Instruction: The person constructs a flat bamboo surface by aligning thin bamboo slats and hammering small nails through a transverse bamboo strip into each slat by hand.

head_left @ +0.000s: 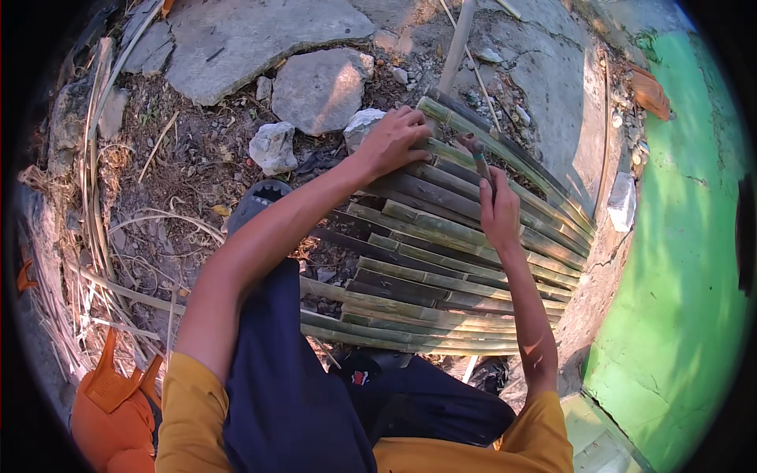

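Observation:
A panel of split bamboo slats (441, 272), green and dark brown, lies in front of me with its strips running left to right. My left hand (394, 142) is curled over the left ends of the upper slats, fingers bent round a bamboo slat; whether it also pinches something small is hidden. In my right hand (500, 211) is a hammer, gripped by its handle. The rusty hammer head (471, 144) is just above the slats, to the right of my left hand.
White stones (273, 148) and a flat concrete slab (319, 91) lie beyond the panel. Long thin bamboo strips (93, 189) run along the left. An orange object (114, 410) sits at lower left. A green painted surface (670, 299) borders the right side.

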A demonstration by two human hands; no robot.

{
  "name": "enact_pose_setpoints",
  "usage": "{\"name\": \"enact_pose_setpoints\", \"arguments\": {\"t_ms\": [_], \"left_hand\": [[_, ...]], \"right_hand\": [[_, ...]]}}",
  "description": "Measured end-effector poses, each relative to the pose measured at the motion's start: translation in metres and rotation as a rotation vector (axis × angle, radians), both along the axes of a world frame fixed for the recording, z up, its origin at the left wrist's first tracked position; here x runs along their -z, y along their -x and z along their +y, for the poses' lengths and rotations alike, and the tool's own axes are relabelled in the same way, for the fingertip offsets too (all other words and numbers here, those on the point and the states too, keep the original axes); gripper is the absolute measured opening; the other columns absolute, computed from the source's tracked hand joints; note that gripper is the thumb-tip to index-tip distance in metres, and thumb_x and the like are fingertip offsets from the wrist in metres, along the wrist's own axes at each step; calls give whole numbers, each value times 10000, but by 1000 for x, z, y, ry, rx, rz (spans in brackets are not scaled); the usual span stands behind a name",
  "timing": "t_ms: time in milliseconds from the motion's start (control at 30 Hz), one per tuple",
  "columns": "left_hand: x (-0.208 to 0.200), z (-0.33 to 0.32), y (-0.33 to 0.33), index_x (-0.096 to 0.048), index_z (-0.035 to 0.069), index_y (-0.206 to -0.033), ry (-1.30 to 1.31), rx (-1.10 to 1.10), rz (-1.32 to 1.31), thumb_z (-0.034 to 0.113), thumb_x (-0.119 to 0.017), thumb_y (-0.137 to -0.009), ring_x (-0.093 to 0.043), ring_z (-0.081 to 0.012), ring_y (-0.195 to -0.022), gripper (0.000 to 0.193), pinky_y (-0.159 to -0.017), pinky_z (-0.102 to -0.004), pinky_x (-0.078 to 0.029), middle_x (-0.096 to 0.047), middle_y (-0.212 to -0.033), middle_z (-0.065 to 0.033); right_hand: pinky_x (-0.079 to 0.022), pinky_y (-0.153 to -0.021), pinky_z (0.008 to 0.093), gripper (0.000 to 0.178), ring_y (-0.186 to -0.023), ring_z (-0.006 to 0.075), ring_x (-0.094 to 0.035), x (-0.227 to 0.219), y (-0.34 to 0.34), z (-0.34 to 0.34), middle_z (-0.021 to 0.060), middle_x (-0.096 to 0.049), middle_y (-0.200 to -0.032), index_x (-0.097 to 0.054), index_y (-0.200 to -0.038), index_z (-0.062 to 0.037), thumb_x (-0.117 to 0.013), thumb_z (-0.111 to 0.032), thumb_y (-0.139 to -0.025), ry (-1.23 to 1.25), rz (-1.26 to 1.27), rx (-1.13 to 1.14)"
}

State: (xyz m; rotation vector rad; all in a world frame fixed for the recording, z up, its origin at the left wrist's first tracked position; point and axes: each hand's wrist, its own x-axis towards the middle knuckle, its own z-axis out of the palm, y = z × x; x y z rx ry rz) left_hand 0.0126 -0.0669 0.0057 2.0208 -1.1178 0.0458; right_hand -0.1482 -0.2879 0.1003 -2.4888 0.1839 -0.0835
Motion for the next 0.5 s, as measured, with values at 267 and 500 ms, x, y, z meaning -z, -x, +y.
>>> {"name": "enact_pose_setpoints", "arguments": {"t_ms": [267, 500], "left_hand": [[8, -16, -8, -731, 31, -885, 82, 36, 131, 133, -819, -804, -631, -319, -1006, 158, -899, -437, -532, -666, -928, -93], [16, -18, -12, -705, 23, -845, 149, 48, 128, 99, -824, -780, -629, -318, -975, 156, -860, -431, -533, -650, -891, -94]], "right_hand": [[-453, -617, 414, 236, -626, 298, -593, 18, 5, 7, 162, -591, -735, -586, -1266, -6, -550, -177, -1106, -89, -12, 87], [-407, -577, 440, 280, -582, 319, -566, 16, 3, 41, 167, -558, -674, -578, -1311, 5, -515, -190, -1120, -174, 70, 182]]}}
